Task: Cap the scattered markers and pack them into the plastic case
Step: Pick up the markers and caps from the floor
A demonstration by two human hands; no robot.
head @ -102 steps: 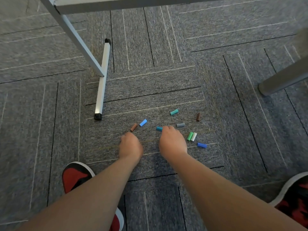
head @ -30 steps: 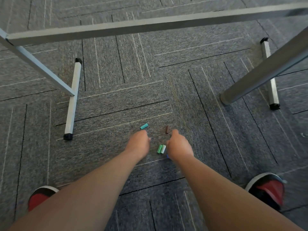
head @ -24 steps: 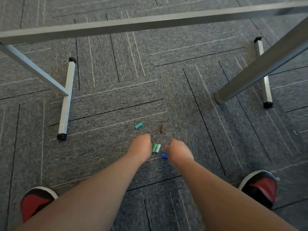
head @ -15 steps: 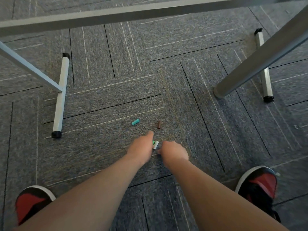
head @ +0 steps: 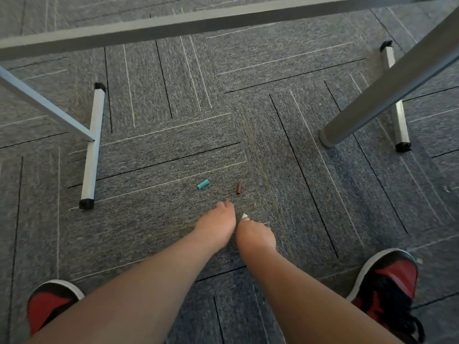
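Two marker caps lie loose on the grey carpet: a teal cap and, to its right, a brown cap. Both of my hands rest low on the carpet just below them, side by side. My left hand is closed into a fist, and what it holds is hidden. My right hand is closed too, with the tip of a white cap sticking out above its fingers. No markers and no plastic case are in view.
A grey table frame stands over the spot: a crossbar across the top, a left foot bar, a slanted round leg at right and a right foot bar. My red shoes flank my arms.
Several caps that lay scattered earlier are gone from the carpet. The green, white and blue caps between my hands have been gathered; my hands have closed together. The view shifted right.
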